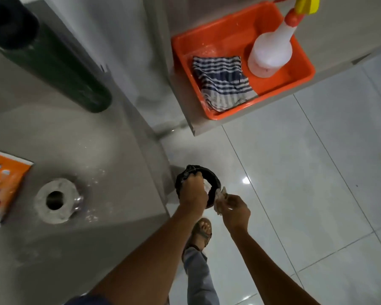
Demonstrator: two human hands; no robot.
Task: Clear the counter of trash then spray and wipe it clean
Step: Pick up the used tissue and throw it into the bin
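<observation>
Our forearms reached down over the floor. Our left hand (191, 190) gripped the rim of a black bag (209, 172), holding it open just off the counter (75, 133) edge. Our right hand (235, 208) pinched crumpled trash (220, 198) at its mouth. We judged it best to keep the mouth wide and release well inside. Spray bottle (271, 53) and cloth (222, 82) waited in the far tub (207, 40).

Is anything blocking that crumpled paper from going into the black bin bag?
Nothing visible. The left hand holds the black bag open, and the right hand has the crumpled paper right at its rim.
</observation>
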